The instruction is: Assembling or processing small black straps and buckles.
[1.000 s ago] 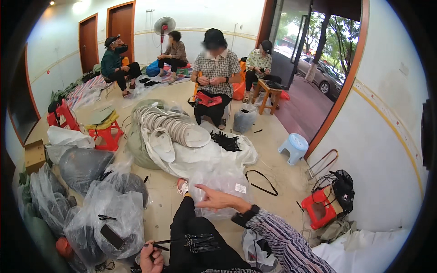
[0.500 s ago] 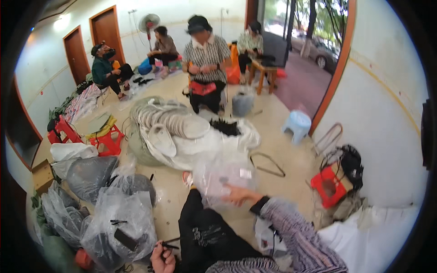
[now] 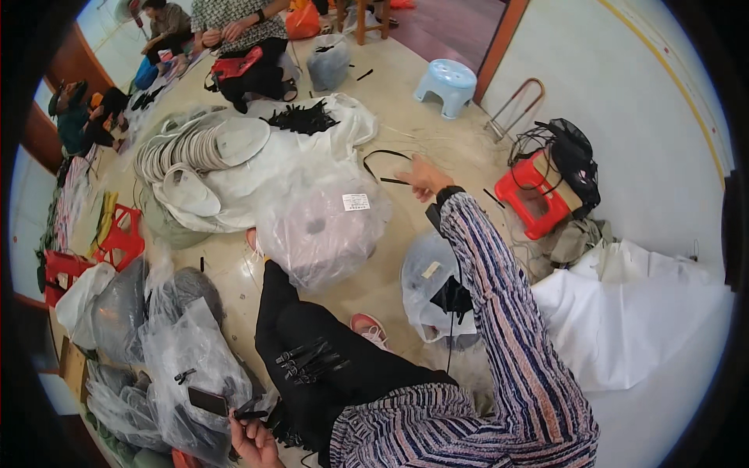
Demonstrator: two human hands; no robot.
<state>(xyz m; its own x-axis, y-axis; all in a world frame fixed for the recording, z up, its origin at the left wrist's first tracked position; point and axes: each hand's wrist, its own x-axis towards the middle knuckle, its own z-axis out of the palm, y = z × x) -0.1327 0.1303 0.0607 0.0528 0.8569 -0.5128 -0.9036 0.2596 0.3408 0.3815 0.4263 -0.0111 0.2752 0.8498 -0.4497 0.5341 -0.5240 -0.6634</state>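
My right hand (image 3: 425, 178) reaches far out over the floor, its fingers closed at one end of a thin black strap (image 3: 381, 154) that curves in a loop on the tiles. Low in the picture, my left hand (image 3: 253, 442) pinches a small black strip (image 3: 250, 411); its exact kind is unclear. Several black clip-ended straps (image 3: 312, 360) lie across my thigh. A clear plastic bag (image 3: 324, 253) with a pale pinkish bundle and a white label stands in front of my foot. Beside my right arm sits another clear bag (image 3: 417, 269) with black pieces in it.
White sheeting (image 3: 296, 175) carries a row of pale oval pieces (image 3: 187, 144) and a black heap (image 3: 304, 117). Filled plastic bags (image 3: 187, 351) and a phone (image 3: 208, 401) are at left. A red stool (image 3: 534, 195) and blue stool (image 3: 446, 84) stand right. Co-workers sit beyond.
My view has swung right and down. My right hand has gone from the bag with the label to the strap on the floor. My left hand keeps hold of a black strip.
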